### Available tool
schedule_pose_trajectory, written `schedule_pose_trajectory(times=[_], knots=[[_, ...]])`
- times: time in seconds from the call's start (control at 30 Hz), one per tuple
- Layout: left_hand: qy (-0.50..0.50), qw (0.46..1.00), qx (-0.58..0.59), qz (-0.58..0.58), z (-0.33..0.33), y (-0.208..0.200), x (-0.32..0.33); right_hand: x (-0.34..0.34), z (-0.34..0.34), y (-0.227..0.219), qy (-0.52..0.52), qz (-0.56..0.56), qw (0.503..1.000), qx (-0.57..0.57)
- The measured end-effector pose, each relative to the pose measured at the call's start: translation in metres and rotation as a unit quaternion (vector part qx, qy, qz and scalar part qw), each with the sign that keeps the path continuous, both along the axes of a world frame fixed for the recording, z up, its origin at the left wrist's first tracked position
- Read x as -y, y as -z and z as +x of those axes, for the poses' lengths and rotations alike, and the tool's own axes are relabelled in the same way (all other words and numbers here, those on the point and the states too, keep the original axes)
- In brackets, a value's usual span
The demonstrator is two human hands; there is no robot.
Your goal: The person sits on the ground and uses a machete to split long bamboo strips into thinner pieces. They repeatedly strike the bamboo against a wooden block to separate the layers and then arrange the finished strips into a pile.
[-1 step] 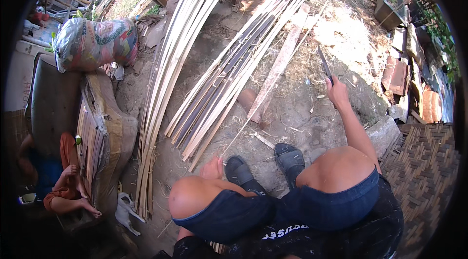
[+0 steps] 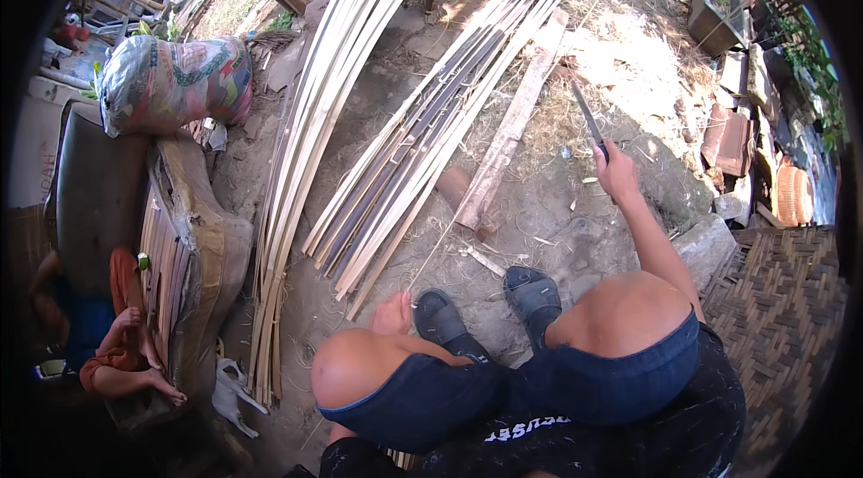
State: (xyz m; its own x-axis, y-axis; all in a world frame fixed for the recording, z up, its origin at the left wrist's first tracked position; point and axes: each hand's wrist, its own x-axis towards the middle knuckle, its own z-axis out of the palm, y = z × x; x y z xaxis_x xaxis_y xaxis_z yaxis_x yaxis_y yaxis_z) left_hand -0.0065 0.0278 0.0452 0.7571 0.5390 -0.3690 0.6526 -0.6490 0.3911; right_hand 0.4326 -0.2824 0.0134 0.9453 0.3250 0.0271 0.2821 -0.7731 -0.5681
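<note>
My right hand (image 2: 618,174) is closed around the handle of a knife (image 2: 589,120), its long blade pointing up and away over the ground. Down by my left knee, my left hand (image 2: 393,312) pinches the near end of a thin bamboo strip (image 2: 432,255). From there the strip slants up and right to a narrow wooden plank (image 2: 514,132) on the ground, running along it. The knife blade lies just right of the plank, apart from it. My left forearm is mostly hidden by my knee.
Long pale strips (image 2: 306,154) and a second bundle with dark strips (image 2: 422,136) lie to the left. A stuffed sack (image 2: 175,82), a cat (image 2: 235,395) and a seated person (image 2: 126,334) are farther left. A woven mat (image 2: 782,325) is at right.
My right hand and the knife have shifted slightly left, toward the plank. The strip has swung a little left, closer over the plank.
</note>
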Motion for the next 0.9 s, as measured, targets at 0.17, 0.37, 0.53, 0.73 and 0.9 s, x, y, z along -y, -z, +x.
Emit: schedule_pose_trajectory(times=[0.17,0.37,0.53,0.73,0.9], knots=[[-0.035,0.986,0.067,-0.148,0.015,0.015,0.041,-0.025,-0.158,-0.022,-0.361,-0.020,0.931,-0.054],[-0.064,0.963,0.036,-0.261,-0.023,0.022,0.015,-0.027,-0.044,0.008,-0.137,-0.059,0.988,-0.046],[-0.111,0.933,0.005,-0.343,0.000,0.011,0.009,-0.035,-0.172,-0.018,-0.421,0.032,0.905,-0.053],[-0.176,0.910,-0.006,-0.375,-0.030,0.031,0.009,-0.039,-0.136,-0.014,-0.309,-0.031,0.946,-0.090],[-0.179,0.889,-0.034,-0.420,-0.025,0.037,0.012,-0.033,-0.136,-0.014,-0.291,-0.039,0.955,-0.050]])
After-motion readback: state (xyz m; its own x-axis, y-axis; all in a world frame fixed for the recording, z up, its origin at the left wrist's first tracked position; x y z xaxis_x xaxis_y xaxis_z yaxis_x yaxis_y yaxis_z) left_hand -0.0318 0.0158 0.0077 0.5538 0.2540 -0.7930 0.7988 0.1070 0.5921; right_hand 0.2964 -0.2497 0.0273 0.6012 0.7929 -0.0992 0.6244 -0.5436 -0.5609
